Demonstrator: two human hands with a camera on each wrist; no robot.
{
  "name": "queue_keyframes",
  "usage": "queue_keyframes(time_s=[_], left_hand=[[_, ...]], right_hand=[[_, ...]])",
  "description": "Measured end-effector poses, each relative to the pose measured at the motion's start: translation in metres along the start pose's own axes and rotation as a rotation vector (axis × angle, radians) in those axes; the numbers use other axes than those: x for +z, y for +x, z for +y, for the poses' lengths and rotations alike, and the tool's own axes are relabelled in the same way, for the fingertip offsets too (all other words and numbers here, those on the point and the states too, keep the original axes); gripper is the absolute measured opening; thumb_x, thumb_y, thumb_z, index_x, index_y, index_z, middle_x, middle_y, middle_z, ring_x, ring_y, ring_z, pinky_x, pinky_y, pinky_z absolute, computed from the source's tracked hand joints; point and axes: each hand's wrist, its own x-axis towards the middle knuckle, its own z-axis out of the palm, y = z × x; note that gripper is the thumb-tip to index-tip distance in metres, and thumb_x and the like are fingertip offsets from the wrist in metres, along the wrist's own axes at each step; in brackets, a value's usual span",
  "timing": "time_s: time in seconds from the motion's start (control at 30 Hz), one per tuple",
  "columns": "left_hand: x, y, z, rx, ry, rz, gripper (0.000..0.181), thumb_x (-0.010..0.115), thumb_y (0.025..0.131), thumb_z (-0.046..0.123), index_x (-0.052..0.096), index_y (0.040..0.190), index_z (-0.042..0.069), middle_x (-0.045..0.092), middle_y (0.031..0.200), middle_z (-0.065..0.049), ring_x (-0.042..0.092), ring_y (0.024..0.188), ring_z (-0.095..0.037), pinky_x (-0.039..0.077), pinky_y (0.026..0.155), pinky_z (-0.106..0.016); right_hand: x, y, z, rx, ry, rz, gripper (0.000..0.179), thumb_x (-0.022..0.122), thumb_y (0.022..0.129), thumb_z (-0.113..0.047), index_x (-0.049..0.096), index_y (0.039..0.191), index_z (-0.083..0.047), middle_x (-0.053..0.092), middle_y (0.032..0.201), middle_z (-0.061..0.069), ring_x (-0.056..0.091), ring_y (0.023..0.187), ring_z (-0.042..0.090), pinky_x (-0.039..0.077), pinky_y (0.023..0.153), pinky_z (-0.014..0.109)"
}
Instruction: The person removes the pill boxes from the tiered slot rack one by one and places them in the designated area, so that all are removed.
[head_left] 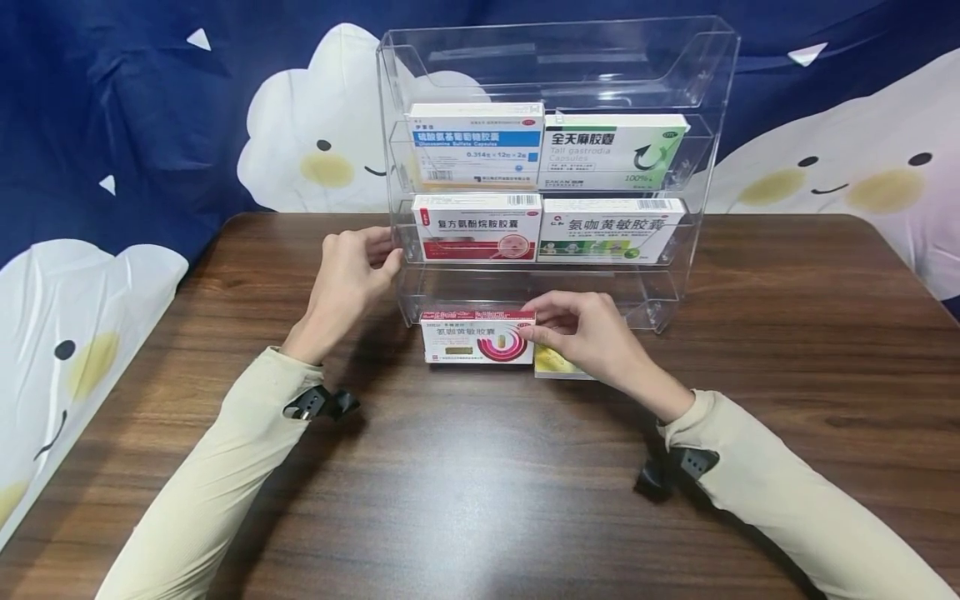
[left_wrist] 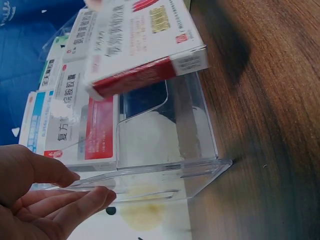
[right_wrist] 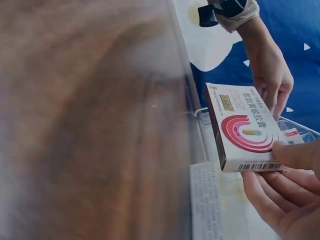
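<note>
My right hand (head_left: 588, 333) pinches a white medicine box (head_left: 472, 343) by its right end, thumb on the front face. Pink arcs and a capsule picture mark that box (right_wrist: 245, 125), and a red side panel (left_wrist: 135, 77) shows from the left wrist. It is held in front of the bottom tier of a clear acrylic display rack (head_left: 555, 37). My left hand (head_left: 352, 279) holds the rack's left side edge between thumb and fingers (left_wrist: 90, 202). Partly hidden under my right hand is a yellow and white box (head_left: 557, 363).
On the upper tiers stand a blue-and-white box (head_left: 477, 150), a green-and-white box (head_left: 611, 154), a red-and-white box (head_left: 480, 229) and a white box with a green strip (head_left: 607, 233). Behind the brown wooden table (head_left: 465, 492) hangs a blue cloth (head_left: 150, 125) with cloud faces.
</note>
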Motion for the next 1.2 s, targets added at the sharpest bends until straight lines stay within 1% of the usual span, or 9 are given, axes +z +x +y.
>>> queue_keyframes(time_s=[0.17,0.27,0.47,0.53,0.67,0.77,0.87,1.03,1.2], left_hand=[[0.001,0.000,0.000,0.000,0.002,0.002,0.029,0.059,0.089,0.001,0.065,0.114,-0.011,0.068,0.105,-0.024,0.067,0.101,-0.031,0.054,0.087,-0.041],[0.001,-0.001,0.000,-0.006,0.010,0.003,0.029,0.059,0.089,0.002,0.065,0.115,-0.010,0.068,0.105,-0.024,0.067,0.101,-0.030,0.054,0.087,-0.041],[0.001,-0.001,0.000,-0.016,0.013,0.001,0.030,0.059,0.089,0.002,0.064,0.115,-0.011,0.068,0.105,-0.024,0.067,0.101,-0.031,0.054,0.087,-0.040],[0.001,-0.001,0.000,-0.011,0.017,0.003,0.029,0.059,0.089,0.002,0.064,0.115,-0.011,0.068,0.105,-0.024,0.068,0.101,-0.031,0.054,0.087,-0.040],[0.001,-0.001,0.000,-0.008,0.019,0.003,0.029,0.059,0.089,0.002,0.065,0.115,-0.010,0.068,0.105,-0.024,0.068,0.101,-0.031,0.054,0.087,-0.040],[0.001,0.000,0.001,-0.017,0.013,-0.006,0.030,0.059,0.089,0.002,0.064,0.116,-0.010,0.068,0.106,-0.024,0.067,0.102,-0.031,0.054,0.088,-0.040],[0.001,0.000,0.000,-0.024,0.006,-0.015,0.031,0.058,0.089,0.002,0.064,0.117,-0.010,0.068,0.107,-0.023,0.067,0.102,-0.030,0.054,0.088,-0.039],[0.002,0.001,-0.002,-0.016,-0.007,-0.013,0.030,0.058,0.089,0.001,0.064,0.117,-0.009,0.068,0.107,-0.023,0.067,0.102,-0.030,0.054,0.088,-0.039],[0.002,0.002,-0.004,-0.026,-0.003,-0.016,0.030,0.058,0.090,0.001,0.064,0.118,-0.008,0.068,0.107,-0.023,0.067,0.103,-0.029,0.054,0.089,-0.039]], right_hand=[[0.005,-0.002,0.004,0.072,-0.047,-0.056,0.018,0.072,0.087,-0.013,0.073,0.102,-0.003,0.073,0.085,0.005,0.068,0.075,0.013,0.056,0.068,0.025],[0.006,-0.002,0.004,0.055,-0.079,-0.048,0.019,0.072,0.087,-0.014,0.073,0.103,-0.003,0.073,0.085,0.004,0.068,0.074,0.013,0.056,0.067,0.028],[0.004,-0.003,0.003,-0.259,-0.241,0.076,0.020,0.074,0.083,-0.008,0.070,0.101,0.001,0.071,0.096,0.009,0.067,0.089,0.021,0.055,0.081,0.035],[0.006,-0.005,-0.001,-0.379,-0.305,0.025,0.024,0.075,0.082,-0.007,0.068,0.102,0.004,0.069,0.102,0.014,0.066,0.097,0.026,0.053,0.088,0.038],[0.014,-0.011,-0.011,-0.517,-0.453,-0.213,0.035,0.079,0.078,-0.013,0.067,0.105,0.005,0.066,0.110,0.017,0.063,0.105,0.029,0.051,0.093,0.039],[0.020,-0.014,-0.016,-0.532,-0.541,-0.333,0.037,0.082,0.075,-0.013,0.068,0.106,0.002,0.065,0.113,0.015,0.062,0.107,0.027,0.051,0.093,0.039],[0.024,-0.014,-0.017,-0.518,-0.579,-0.371,0.037,0.081,0.073,-0.006,0.068,0.107,0.001,0.064,0.115,0.015,0.062,0.108,0.028,0.052,0.092,0.040],[0.025,-0.011,-0.015,-0.542,-0.626,-0.329,0.026,0.074,0.075,0.003,0.068,0.099,0.000,0.066,0.105,0.012,0.065,0.098,0.026,0.055,0.085,0.040],[0.026,-0.006,-0.011,-0.523,-0.648,-0.279,0.014,0.075,0.077,0.000,0.065,0.086,-0.002,0.063,0.087,0.006,0.062,0.082,0.022,0.055,0.075,0.036]])
